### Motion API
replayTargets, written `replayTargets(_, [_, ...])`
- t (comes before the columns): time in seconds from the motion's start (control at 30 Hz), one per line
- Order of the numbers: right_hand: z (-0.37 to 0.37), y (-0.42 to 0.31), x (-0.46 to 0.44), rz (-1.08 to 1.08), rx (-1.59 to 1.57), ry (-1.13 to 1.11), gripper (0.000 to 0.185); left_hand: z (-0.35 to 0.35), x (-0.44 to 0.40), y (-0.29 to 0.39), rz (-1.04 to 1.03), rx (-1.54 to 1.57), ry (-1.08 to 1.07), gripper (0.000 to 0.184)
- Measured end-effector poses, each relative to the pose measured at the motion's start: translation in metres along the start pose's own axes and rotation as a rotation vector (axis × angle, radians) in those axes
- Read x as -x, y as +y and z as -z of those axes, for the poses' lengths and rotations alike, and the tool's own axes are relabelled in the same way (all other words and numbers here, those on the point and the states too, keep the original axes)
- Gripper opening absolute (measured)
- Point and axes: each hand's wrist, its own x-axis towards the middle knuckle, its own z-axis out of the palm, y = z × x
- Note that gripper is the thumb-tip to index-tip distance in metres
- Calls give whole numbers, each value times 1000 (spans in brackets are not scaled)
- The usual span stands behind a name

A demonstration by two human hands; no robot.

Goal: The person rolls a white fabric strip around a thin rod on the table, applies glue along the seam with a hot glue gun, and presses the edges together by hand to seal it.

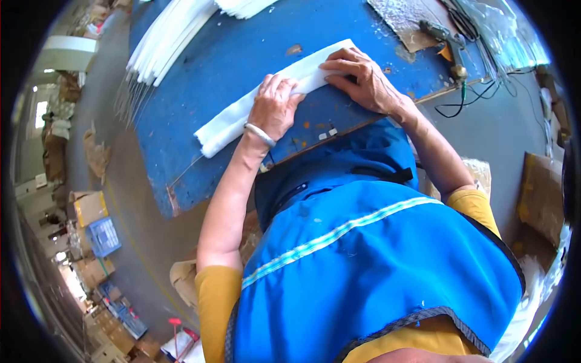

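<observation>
A long strip of soft white sheet material (233,118), partly rolled along its near edge, lies slantwise on the blue table. From its lower left end a thin wire sticks out. My left hand (275,109), with a bracelet at the wrist, is closed over the middle of the strip, fingers curled and thumb against the near edge. Toward the upper right end, my right hand (363,81) grips the same strip with bent fingers on top and the thumb at the near side. The undersides of both hands are hidden.
On the blue table (181,121), a bundle of white wire-ended strips (172,36) lies at the upper left. A glue gun (451,51) with its cable rests at the right, near a stained board (411,24) and clear plastic (508,30). Cardboard boxes (541,193) stand on the floor.
</observation>
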Motion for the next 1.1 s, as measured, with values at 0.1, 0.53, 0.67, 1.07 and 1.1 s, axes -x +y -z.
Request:
replayTargets(0.1, [8, -15, -10, -138, -116, 53, 22, -1, 1, -2, -6, 11, 13, 21])
replayTargets(0.53, [-22, -7, -20, 160, 61, -175, 20, -4, 4, -3, -10, -47, -10, 21])
replayTargets(0.67, [-19, -10, -19, 146, 60, -198, 20, -6, 2, -3, -56, -50, 40, 19])
replayTargets(1.07, [-11, -26, -28, 64, 38, -285, 20, -14, 8, -4, -24, -57, 116, 27])
replayTargets(1.1, [-13, -25, -28, 69, 43, -274, 21, -11, 7, -3, 0, -10, 77, 26])
